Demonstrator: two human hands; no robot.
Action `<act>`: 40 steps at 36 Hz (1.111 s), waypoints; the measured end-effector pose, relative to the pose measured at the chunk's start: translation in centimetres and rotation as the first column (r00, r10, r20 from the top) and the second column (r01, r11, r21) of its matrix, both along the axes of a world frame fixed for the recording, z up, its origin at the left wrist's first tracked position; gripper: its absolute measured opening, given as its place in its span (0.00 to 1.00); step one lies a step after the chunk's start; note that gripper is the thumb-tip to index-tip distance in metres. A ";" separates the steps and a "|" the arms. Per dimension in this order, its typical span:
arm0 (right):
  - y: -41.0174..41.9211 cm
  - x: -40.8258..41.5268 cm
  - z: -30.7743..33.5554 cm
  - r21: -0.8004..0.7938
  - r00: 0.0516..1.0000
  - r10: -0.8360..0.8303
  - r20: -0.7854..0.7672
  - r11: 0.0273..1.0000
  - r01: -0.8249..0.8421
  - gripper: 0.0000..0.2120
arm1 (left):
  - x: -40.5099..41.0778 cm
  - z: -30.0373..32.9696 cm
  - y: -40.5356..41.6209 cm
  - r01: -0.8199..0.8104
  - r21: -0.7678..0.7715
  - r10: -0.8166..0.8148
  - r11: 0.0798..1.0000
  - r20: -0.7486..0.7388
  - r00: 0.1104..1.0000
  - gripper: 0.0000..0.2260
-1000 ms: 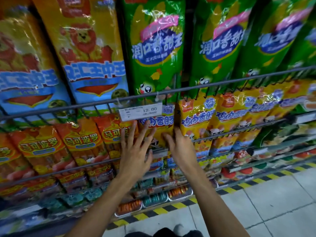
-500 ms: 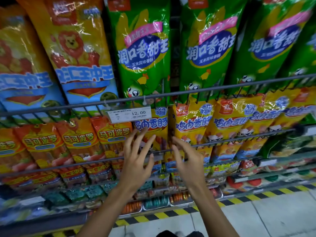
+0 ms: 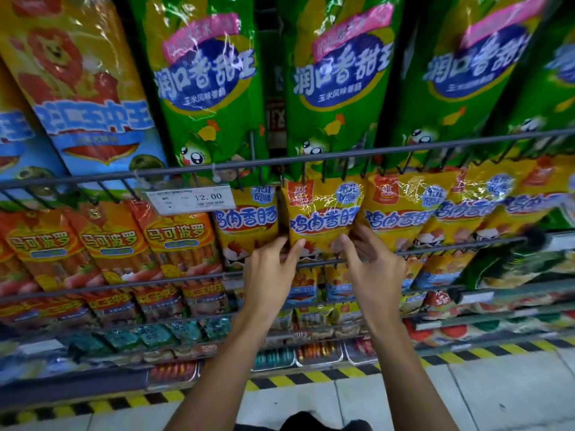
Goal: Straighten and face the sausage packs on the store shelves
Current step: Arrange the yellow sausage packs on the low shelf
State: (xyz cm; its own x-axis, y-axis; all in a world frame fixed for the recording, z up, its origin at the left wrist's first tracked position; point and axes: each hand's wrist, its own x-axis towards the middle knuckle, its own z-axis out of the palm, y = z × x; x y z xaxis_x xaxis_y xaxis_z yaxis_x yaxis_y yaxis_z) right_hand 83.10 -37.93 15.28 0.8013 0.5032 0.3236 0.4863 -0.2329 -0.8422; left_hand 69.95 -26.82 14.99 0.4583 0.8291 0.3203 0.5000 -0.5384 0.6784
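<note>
- Two hands meet at one yellow sausage pack point(image 3: 323, 219) in the middle of the frame: the left hand point(image 3: 269, 272) pinches its lower left edge, and the right hand point(image 3: 373, 269) holds its lower right edge with curled fingers.
- That pack stands behind a grey wire rail point(image 3: 435, 251) in a row of at least five like yellow packs running to the right edge.
- Three green corn-sausage packs point(image 3: 211, 88) fill the top centre and right, with part of a fourth at the edge.
- Three orange packs point(image 3: 177, 244) sit at centre left, under a white price tag point(image 3: 191, 199) reading 12.00.
- Lower shelves hold small packs, too blurred to count.
</note>
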 end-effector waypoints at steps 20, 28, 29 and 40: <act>0.4 1.9 -1.2 0.056 0.999 -0.008 0.048 0.998 0.005 0.22 | -0.2 0.2 1.8 0.063 -0.122 -0.051 0.990 0.101 0.994 0.18; -2.6 1.6 -2.1 -0.022 0.988 0.141 0.064 0.990 -0.140 0.18 | -1.1 -1.6 -1.7 0.052 -0.052 -0.044 0.997 0.130 0.991 0.23; -3.6 1.6 -2.1 -0.033 0.987 0.147 0.070 0.989 -0.145 0.18 | -1.3 -1.8 -2.4 0.066 -0.042 -0.057 0.997 0.177 0.983 0.22; -10.2 8.9 -0.3 -0.094 0.974 0.022 0.226 0.996 0.000 0.29 | 4.2 -0.6 -7.3 0.316 0.457 -0.324 0.831 -0.064 0.944 0.27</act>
State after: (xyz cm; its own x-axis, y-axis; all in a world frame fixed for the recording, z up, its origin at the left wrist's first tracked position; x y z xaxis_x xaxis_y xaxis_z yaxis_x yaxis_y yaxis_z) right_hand 92.00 -48.13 14.96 0.7065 0.5479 0.4479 0.6652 -0.2983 -0.6845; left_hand 74.11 -34.07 14.35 0.6642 0.3962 0.6339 0.2376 -0.9159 0.3234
